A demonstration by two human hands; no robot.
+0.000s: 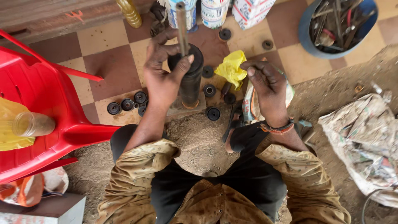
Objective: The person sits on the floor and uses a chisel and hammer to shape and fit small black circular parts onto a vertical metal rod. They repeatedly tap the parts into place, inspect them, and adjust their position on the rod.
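Observation:
My left hand [162, 70] grips the top of a black cylinder [190, 83] that stands upright on a small flat block [179, 108]; a thin metal rod [182, 25] sticks up out of it. My right hand [267, 85] hovers to the right of the cylinder, fingers curled together, right beside a crumpled yellow cloth [232, 68]. I cannot tell whether the fingers pinch the cloth. A woven bracelet [277, 127] circles the right wrist. Several small black rings [128, 104] lie on the floor around the cylinder.
A red plastic chair [45, 108] stands at the left with a bottle [31, 123] on its seat. A blue bowl of tools [338, 25] sits at the top right. Tins [214, 12] and a yellow bottle [129, 12] line the back. Dirty cloth [365, 141] lies right.

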